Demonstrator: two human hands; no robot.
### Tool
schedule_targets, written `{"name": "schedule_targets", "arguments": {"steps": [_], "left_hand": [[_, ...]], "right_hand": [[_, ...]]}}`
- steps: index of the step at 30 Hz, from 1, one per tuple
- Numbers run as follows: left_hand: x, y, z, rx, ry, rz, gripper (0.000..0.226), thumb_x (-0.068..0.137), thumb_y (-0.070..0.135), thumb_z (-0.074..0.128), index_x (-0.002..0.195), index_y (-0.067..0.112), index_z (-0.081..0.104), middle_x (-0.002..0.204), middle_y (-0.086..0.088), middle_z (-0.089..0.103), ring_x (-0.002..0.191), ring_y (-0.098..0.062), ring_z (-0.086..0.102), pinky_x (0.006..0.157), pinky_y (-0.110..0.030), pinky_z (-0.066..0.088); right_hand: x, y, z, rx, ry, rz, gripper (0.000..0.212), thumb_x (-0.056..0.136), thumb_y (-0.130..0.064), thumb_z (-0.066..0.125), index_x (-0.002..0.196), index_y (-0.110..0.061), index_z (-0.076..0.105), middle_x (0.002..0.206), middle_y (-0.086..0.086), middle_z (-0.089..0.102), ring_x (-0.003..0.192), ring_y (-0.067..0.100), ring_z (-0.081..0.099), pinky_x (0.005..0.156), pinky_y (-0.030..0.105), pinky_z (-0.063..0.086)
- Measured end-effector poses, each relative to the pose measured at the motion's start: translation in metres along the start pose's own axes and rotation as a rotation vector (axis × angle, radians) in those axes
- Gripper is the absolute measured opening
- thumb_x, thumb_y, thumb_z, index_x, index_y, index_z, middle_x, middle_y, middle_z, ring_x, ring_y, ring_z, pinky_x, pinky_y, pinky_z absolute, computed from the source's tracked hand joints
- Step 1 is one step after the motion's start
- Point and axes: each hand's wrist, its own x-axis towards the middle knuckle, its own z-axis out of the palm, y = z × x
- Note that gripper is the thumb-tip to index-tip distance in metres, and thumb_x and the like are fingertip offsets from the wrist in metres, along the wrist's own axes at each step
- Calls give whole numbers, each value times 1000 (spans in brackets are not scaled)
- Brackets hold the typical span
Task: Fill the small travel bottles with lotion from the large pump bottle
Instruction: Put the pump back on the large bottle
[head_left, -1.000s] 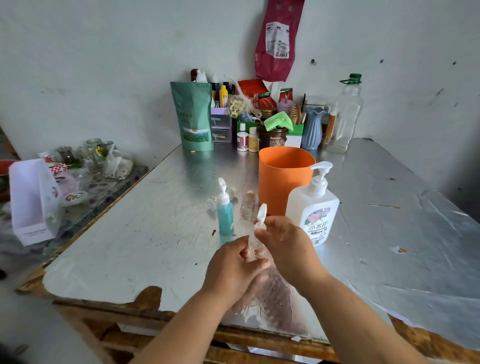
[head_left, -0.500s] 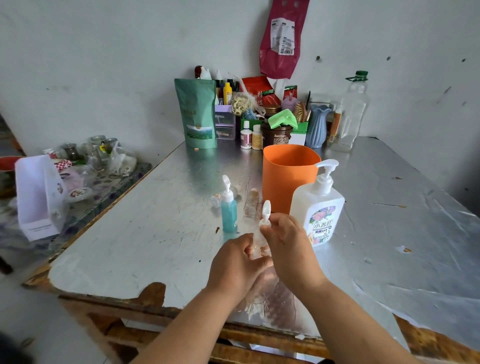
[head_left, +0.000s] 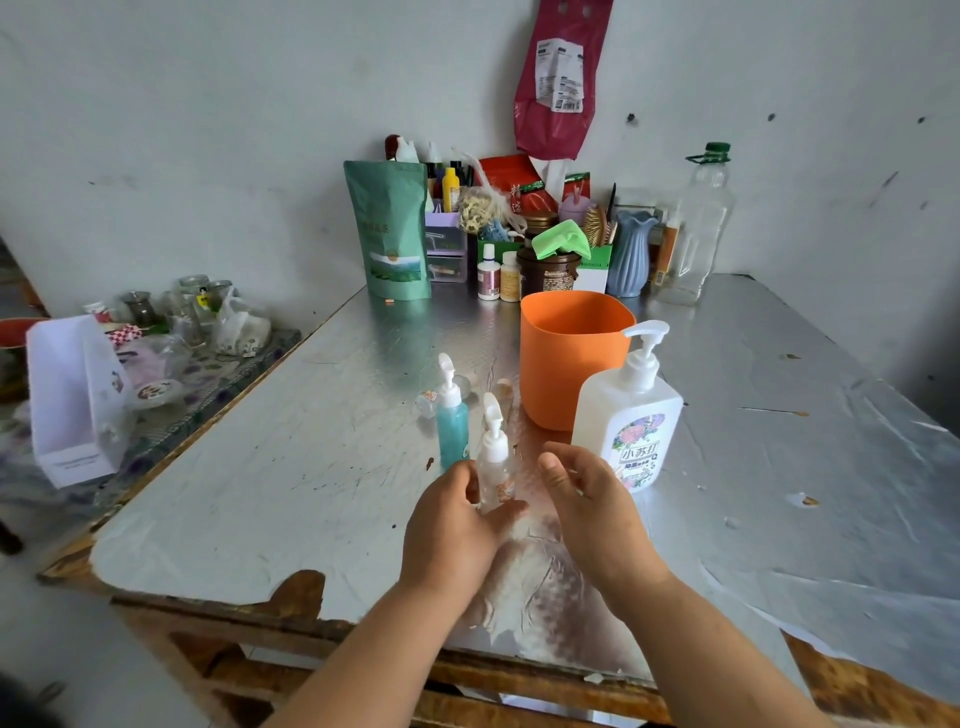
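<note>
A small clear travel bottle (head_left: 493, 457) with a white pump top stands upright on the foil-covered table (head_left: 311, 467). My left hand (head_left: 452, 525) grips its lower body. My right hand (head_left: 587, 493) hovers just right of it, fingers loosely curled and holding nothing. A teal travel bottle (head_left: 451, 426) with a white pump stands just behind. The large white pump bottle (head_left: 631, 421) with a floral label stands to the right, close to my right hand.
An orange cup (head_left: 569, 358) stands behind the large bottle. Small caps and bits (head_left: 428, 402) lie behind the teal bottle. Pouches, jars, a blue vase (head_left: 631, 254) and a clear tall bottle (head_left: 698, 228) crowd the back wall. The table's torn front edge (head_left: 291, 592) is near.
My right hand has let go of the clear bottle's pump top and drawn back to the right. The left hand still holds the bottle.
</note>
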Motion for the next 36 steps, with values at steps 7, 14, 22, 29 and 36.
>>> {"name": "schedule_targets", "arguments": {"steps": [7,14,22,29,36], "left_hand": [[14,-12,-37,-22,66,-47,31,74,47,78,95,31,61,83,15,67,78,-4,63,71,-34,55],[36,-36,-63,26,156,-162,28,78,42,76,93,23,62,81,11,66,73,-7,61,64,-31,51],[57,-48,-52,67,158,-232,30,78,42,76,94,21,60,88,5,68,76,-16,62,61,-29,42],[53,-50,-49,35,209,-228,75,70,43,83,132,18,47,126,-4,54,109,-24,58,88,-38,52],[13,-33,-46,50,418,207,48,79,35,75,117,15,53,109,3,51,84,-11,56,62,-29,53]], "right_hand": [[6,0,3,13,-3,40,30,97,-37,51,121,-21,59,106,-4,63,96,11,60,89,34,53],[11,-6,17,-33,-6,21,32,96,-35,53,122,-17,61,111,-2,64,97,12,62,89,35,54],[12,-4,20,-87,-27,39,32,95,-39,53,121,-22,60,114,-2,62,97,12,62,81,32,56],[9,-3,16,-96,-15,36,34,94,-39,54,124,-24,59,117,-5,60,101,8,60,91,36,53],[5,-2,18,-94,-7,-3,33,93,-40,55,122,-26,58,119,-6,59,103,6,58,90,34,53]]}}
